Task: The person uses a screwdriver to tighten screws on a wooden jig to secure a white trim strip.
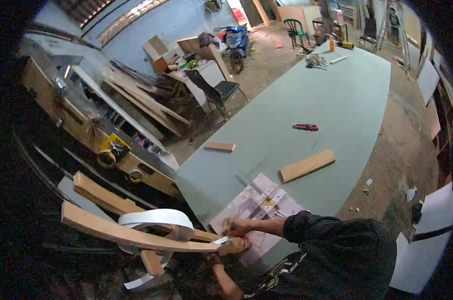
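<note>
Lengthwise, the board point(97, 226) points left from beside the left hand point(214, 258), right hand point(240, 227) near. I cannot tell either's closure or hold.

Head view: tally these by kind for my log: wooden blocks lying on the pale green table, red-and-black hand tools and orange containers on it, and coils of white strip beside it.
Wooden blocks, larger block and smaller block: 2
Red-and-black hand tool: 1
Orange container: 1
Coil of white strip: 1
Total: 5
</note>
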Available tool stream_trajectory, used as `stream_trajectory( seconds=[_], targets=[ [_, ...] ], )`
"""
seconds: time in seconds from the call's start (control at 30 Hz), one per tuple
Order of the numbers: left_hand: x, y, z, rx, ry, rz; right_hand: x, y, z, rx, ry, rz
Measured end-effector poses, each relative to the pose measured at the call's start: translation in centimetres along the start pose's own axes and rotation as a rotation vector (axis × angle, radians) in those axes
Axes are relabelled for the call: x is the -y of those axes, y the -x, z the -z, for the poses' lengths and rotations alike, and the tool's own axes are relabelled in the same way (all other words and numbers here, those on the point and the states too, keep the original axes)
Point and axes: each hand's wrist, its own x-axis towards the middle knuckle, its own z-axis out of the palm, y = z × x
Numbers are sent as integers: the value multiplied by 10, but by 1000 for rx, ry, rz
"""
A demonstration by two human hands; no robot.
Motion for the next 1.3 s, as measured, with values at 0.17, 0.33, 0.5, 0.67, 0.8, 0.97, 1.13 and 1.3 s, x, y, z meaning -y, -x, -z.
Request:
stream_trajectory(
  seconds=[0.17, 0.33, 0.5, 0.67, 0.8, 0.97, 1.13, 1.3],
  targets=[
    [6, 12, 4, -25, 0, 37, -64, -5, -29, -144, 133, 188],
    [-1, 24, 89, -110, 81, -46, -51, 5, -14, -383, 251, 42],
    [-112, 78, 117, 153, 49, -22, -53, 43, -22, -405, 198, -288],
    [-263, 86, 138, 476, 187, -397, -6, 46, -34, -431, -126, -352],
    [-357, 63, 73, 702, -167, -572, -45, 52, -21, -572, -66, -417],
    [-361, 4, 57, 620, -1205, -616, -1, 51, 25, -683, -199, -302],
    [-323, -15, 19, 826, -1604, -359, -45, 88, 44, -708, -253, -349],
    [-290, -22, -9, 948, -1417, -406, -77, 93, 5, -925, -457, -279]
  ],
)
